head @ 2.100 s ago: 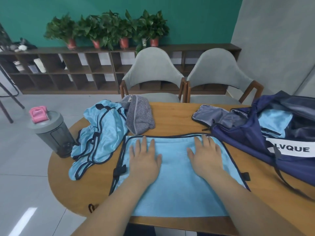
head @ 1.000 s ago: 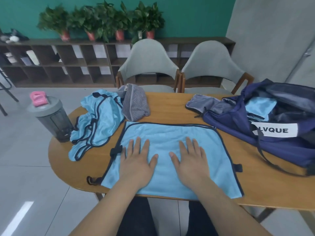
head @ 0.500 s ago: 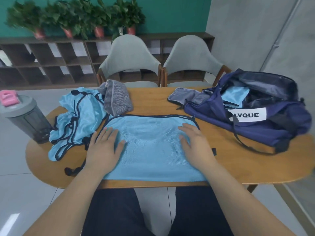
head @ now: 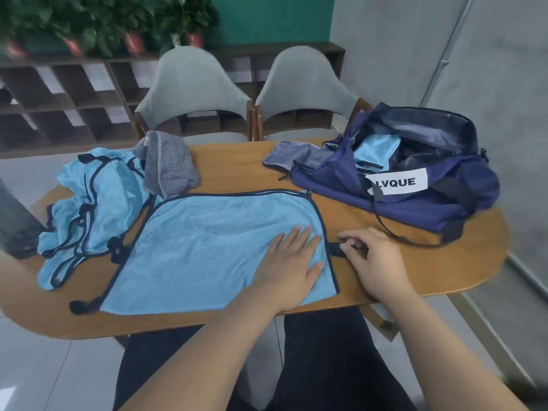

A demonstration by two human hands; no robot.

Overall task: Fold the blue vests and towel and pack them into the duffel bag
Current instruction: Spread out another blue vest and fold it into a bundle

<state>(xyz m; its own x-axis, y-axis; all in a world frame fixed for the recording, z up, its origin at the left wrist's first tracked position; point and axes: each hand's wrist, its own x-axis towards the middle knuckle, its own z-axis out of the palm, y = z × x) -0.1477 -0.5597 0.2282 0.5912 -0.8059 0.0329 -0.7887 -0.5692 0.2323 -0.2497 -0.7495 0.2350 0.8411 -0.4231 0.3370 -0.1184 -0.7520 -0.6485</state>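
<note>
A light blue vest [head: 207, 247] with dark trim lies spread flat on the wooden table [head: 415, 268] in front of me. My left hand [head: 292, 262] presses flat on its right part. My right hand [head: 373, 259] is just beyond the vest's right edge, fingers curled, pinching the dark strap tab [head: 336, 250] there. A crumpled heap of blue vests [head: 95, 203] lies at the left, with a grey striped towel [head: 170, 170] bunched behind it. The navy duffel bag [head: 415, 203] stands open at the right, a folded blue vest [head: 375, 152] inside it.
A grey shaker bottle [head: 14, 226] stands at the table's left edge. Two grey chairs [head: 192, 93] are pushed in at the far side, with shelving and potted plants behind. The bag's strap [head: 394, 235] loops onto the table near my right hand.
My left hand slid across the vest from its left side to its right. My right hand left the cloth and took the strap tab at the right edge. The view turned right.
</note>
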